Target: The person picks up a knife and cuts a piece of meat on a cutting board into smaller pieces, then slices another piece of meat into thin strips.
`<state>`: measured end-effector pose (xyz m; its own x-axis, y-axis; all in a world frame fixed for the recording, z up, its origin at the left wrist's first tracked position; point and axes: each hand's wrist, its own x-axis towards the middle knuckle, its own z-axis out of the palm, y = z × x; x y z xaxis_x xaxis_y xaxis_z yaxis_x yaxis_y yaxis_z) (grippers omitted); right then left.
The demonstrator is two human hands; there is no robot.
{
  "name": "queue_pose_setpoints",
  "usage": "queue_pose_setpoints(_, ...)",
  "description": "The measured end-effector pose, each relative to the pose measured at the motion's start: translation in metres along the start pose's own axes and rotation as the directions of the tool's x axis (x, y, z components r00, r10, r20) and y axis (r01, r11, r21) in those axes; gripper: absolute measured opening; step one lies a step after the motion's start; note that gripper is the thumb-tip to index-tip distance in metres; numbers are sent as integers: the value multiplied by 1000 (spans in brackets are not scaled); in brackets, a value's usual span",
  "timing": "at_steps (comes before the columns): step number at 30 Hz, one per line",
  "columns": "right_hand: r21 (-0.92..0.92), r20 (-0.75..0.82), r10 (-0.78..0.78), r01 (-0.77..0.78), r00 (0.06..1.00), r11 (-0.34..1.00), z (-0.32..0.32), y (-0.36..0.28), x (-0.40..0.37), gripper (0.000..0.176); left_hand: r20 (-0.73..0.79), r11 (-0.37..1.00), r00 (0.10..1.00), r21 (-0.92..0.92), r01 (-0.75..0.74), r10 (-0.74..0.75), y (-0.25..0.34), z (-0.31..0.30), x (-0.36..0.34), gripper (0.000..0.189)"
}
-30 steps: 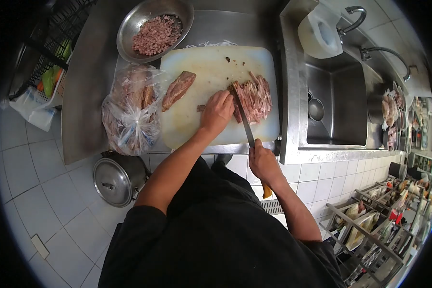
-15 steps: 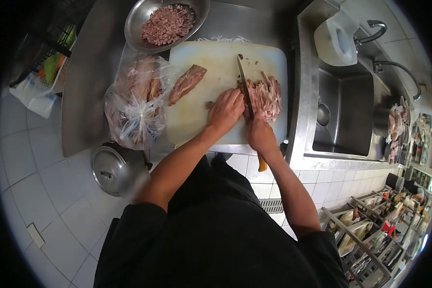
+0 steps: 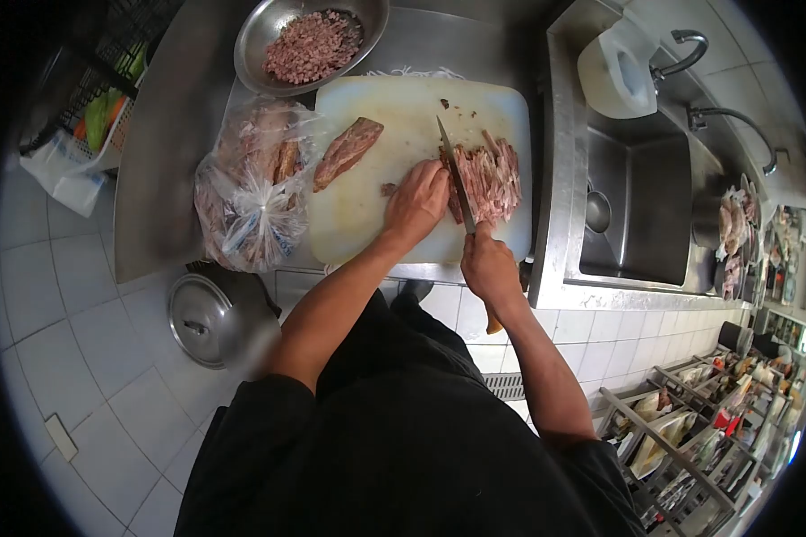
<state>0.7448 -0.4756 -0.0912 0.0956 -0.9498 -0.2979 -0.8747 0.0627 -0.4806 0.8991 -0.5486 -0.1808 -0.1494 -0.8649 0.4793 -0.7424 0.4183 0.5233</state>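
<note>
My right hand [image 3: 491,268] is wrapped round the handle of a long knife [image 3: 454,170], whose blade points away from me over the meat. Strips of sliced meat [image 3: 495,182] lie in a pile to the right of the blade. Close on the blade's left side, my left hand [image 3: 417,204] is closed with curled fingers on meat, most of which it hides. Under all this is a white cutting board [image 3: 367,224]. A larger uncut piece of meat [image 3: 349,152] rests on its left part, with a few small scraps elsewhere.
A metal bowl [image 3: 246,55] of diced meat stands beyond the board. A clear plastic bag [image 3: 251,210] of meat lies at its left. On the right are a steel sink [image 3: 640,242] and a white plastic container [image 3: 604,80]. A lidded pot [image 3: 199,327] is below, left.
My right hand has drawn the knife a little toward me, so its tip sits nearer. My left hand stays at about the same place beside the blade.
</note>
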Motion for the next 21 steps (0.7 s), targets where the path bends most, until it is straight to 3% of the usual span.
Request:
queue_pose_setpoints(4, -11, -11, -23, 23, 1000, 1000, 2, 5, -1, 22, 6, 998, 999, 41, -51, 51, 1, -4, 1, 22)
queue_pose_setpoints(10, -42, 140, 49, -43, 989, 998, -15, 4, -22, 23, 37, 997, 998, 48, -52, 50, 1, -5, 2, 23)
queue_pose_setpoints(16, -28, 159, 77, -73, 984, 997, -8, 6, -6, 22, 73, 999, 997, 30, -41, 39, -2, -3, 3, 26)
queue_pose_setpoints(21, -6, 80, -8, 9, 997, 1000, 9, 6, 21, 22, 67, 998, 997, 36, -43, 40, 0, -6, 5, 23)
